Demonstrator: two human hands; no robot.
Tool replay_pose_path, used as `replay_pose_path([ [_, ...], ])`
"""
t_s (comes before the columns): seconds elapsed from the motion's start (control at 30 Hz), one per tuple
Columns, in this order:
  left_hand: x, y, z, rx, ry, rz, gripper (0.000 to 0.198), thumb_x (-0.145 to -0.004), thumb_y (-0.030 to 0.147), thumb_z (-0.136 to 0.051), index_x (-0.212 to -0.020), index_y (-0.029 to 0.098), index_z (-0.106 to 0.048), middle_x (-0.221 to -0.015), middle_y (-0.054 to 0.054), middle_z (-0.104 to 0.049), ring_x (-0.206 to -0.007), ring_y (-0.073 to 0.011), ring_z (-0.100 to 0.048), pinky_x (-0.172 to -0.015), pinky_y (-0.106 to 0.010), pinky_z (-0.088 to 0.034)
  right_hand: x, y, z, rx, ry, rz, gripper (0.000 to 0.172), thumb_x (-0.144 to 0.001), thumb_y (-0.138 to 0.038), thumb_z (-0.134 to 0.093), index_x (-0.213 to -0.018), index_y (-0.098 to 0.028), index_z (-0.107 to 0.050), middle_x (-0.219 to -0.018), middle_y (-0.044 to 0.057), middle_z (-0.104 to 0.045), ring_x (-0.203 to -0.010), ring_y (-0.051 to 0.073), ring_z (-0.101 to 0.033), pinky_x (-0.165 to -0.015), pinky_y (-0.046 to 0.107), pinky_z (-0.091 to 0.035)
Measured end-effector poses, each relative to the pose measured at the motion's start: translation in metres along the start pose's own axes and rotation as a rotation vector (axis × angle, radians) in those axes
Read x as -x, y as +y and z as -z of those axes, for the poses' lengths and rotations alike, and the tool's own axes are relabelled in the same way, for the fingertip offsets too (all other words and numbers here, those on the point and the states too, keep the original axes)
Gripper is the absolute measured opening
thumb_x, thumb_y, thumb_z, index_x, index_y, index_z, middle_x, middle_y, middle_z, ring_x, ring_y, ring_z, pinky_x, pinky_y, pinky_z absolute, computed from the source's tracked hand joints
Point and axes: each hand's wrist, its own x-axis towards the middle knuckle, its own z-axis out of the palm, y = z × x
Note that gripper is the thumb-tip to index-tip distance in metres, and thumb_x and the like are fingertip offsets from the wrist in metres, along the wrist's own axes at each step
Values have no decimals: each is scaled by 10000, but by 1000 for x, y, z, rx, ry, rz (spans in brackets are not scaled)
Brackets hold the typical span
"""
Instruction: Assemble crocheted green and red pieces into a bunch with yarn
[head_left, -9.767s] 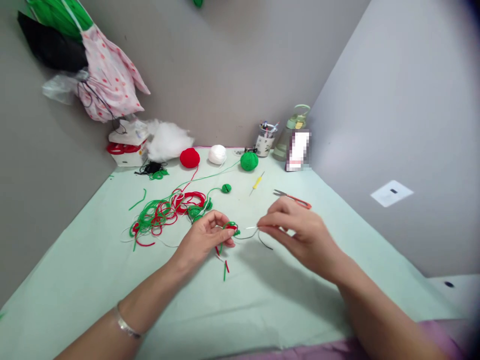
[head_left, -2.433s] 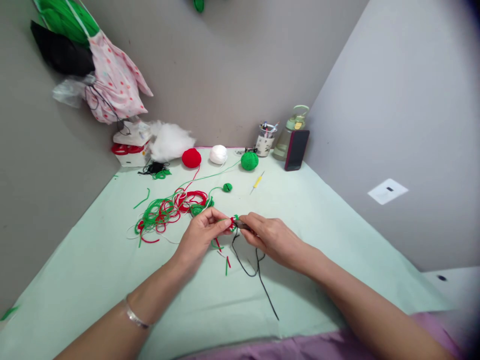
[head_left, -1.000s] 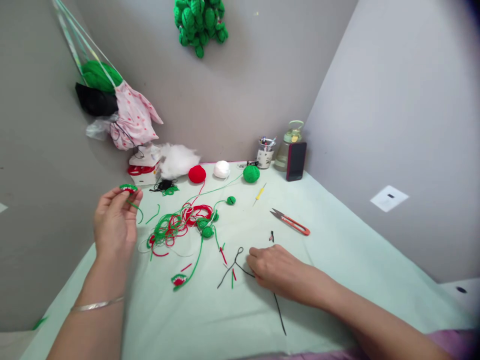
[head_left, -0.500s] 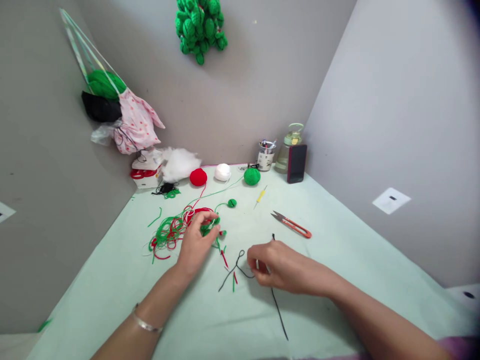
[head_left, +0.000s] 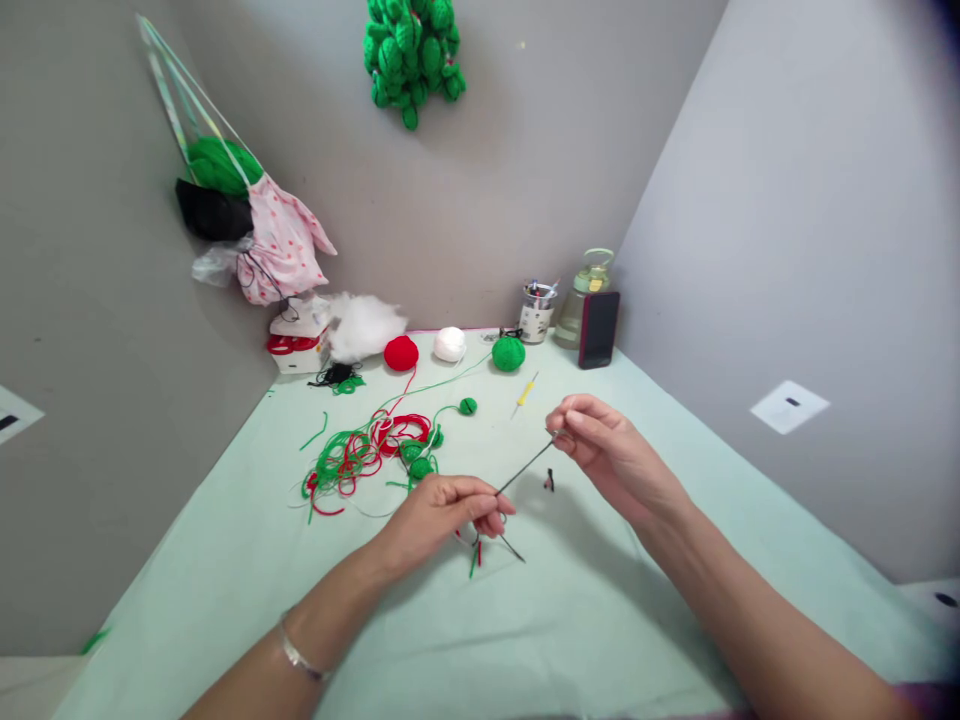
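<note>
A strand of black yarn (head_left: 526,466) is stretched on a slant between my two hands. My left hand (head_left: 457,505) pinches it at the lower end, and a loose tail hangs below those fingers. Higher up and to the right, my right hand (head_left: 611,450) grips the other end between thumb and fingers. Short red and green yarn scraps (head_left: 476,558) lie just under my left hand. Beyond it sit small green crocheted pieces (head_left: 420,465), partly behind the hand. A small dark bit (head_left: 550,480) lies on the table between the hands.
Tangled red and green yarn (head_left: 345,460) spreads left of centre. Behind stand red (head_left: 401,353), white (head_left: 450,344) and green (head_left: 508,353) yarn balls, a yellow-handled hook (head_left: 526,393), a pen cup (head_left: 536,315), a bottle (head_left: 574,315) and a phone (head_left: 599,330).
My left hand has left the green pieces, moved nearer and taken hold of the black yarn. My right hand has risen away from the table, drawing the yarn straight. The orange snips are out of sight.
</note>
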Motion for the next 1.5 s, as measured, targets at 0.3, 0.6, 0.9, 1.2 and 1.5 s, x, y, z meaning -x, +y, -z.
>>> replay_pose_path([
  [0.3, 2, -3, -12, 16, -193, 90, 346, -844, 433, -654, -923, 115, -765, -729, -79, -730, -675, -145, -641, -715, -270, -513, -5, -13, 11, -148, 184, 80, 205, -719, -281, -823, -843, -214, -674, -784, -24, -592, -750, 77, -586, -540, 118, -462],
  [0.6, 8, -3, -21, 29, -319, 126, 359, -859, 421, -627, -1049, 141, -749, -780, -67, -724, -733, -153, -657, -795, -288, -524, -22, -13, 33, -209, 330, 108, 276, -624, -200, -861, -820, -182, -669, -773, -38, -602, -674, 39, -608, -482, 67, -461],
  [0.9, 9, -12, -29, -25, -409, 138, 291, -870, 351, -600, -1001, 161, -776, -719, -34, -688, -673, -138, -635, -782, -264, -518, -22, -8, 39, -208, 260, 71, 164, -726, -199, -786, -845, -210, -674, -775, -34, -573, -612, 29, -540, -423, 59, -411],
  [1.2, 17, -16, -41, -123, -598, 81, 304, -886, 314, -558, -1069, 200, -772, -695, -15, -679, -707, -140, -609, -809, -220, -485, -29, -12, 51, -125, 317, 146, 126, -720, -214, -759, -809, -212, -671, -778, -16, -556, -625, 59, -542, -426, 99, -445],
  [1.5, 17, -1, -27, -195, -735, 126, 365, -850, 417, -635, -1131, 208, -738, -818, -31, -673, -721, -153, -608, -750, -244, -490, -32, -12, 48, -176, 343, 78, 198, -673, -192, -805, -795, -197, -649, -716, -37, -552, -538, 28, -488, -378, 75, -385],
])
